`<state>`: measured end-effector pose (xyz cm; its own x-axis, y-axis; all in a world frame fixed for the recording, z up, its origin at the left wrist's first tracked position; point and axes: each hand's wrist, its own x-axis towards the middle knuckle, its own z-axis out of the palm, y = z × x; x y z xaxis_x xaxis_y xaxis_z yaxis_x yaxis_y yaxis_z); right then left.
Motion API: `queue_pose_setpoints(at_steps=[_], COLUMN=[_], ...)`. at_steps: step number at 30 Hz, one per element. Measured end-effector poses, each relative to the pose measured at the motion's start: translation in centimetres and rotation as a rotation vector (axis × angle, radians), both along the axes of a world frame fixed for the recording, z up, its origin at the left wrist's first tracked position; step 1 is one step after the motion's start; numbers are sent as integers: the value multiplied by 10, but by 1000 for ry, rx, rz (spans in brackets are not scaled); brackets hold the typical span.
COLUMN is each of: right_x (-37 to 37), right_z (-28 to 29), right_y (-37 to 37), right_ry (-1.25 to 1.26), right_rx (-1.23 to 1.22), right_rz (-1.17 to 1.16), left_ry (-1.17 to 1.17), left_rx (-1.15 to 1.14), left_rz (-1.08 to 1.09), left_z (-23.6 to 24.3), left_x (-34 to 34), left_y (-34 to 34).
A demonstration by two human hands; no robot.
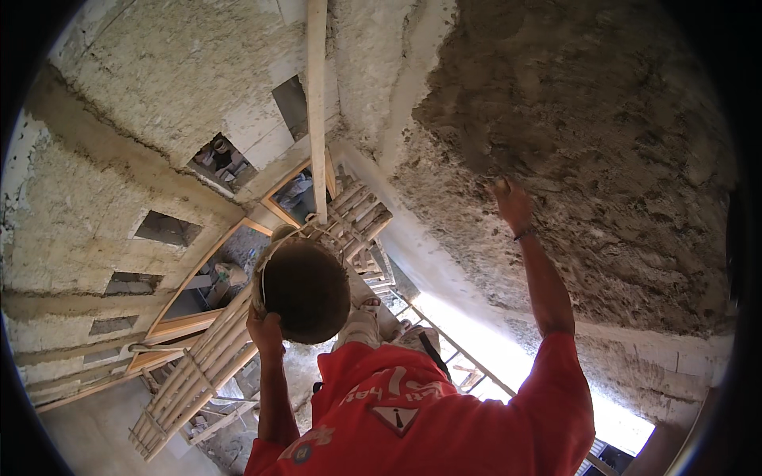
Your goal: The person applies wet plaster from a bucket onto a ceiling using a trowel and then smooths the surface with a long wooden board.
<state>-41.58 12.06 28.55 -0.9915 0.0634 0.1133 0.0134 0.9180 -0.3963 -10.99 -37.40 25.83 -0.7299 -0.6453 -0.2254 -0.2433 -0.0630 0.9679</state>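
At mid-left, in front of the body: one round container (308, 292), its face dark brown, borne out over the pole platform. Left hand (267, 332): fingers closed on the container's near-left rim, gripping it firmly. To the right, arm raised: right hand (514, 205), fingers curled inward, up against the rough wall; whether it grips a tool cannot be told. Wristband (524, 232), dark, on the right wrist. Plaster coat (579, 71), dark brown, smoother above the right hand, ridged and patchy around and below it. Red shirt (397, 420), worn by the person. Platform (202, 366) of lashed poles, below and left. Wooden post (317, 103), pale, rising beyond the container. Left wall (159, 79), rough, pierced by several rectangular openings (169, 228).
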Motion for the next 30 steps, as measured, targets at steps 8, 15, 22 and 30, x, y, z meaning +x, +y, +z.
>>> queue_pose_setpoints(at_steps=[8,15,22,30], right_x=[51,118,114,85], right_z=[69,159,131,154], right_y=[6,-65,-38,40], right_ry=[187,-87,-744,-70], right_rx=[219,-181,-813,-546], right_rz=[158,731,792,179], left_ry=[62,-37,2,-29], left_rx=[55,57,44,48], left_rz=[13,49,91,11], left_z=[-7,-19,-3,27], left_x=[-5,8,25,38], left_y=[15,24,40,49])
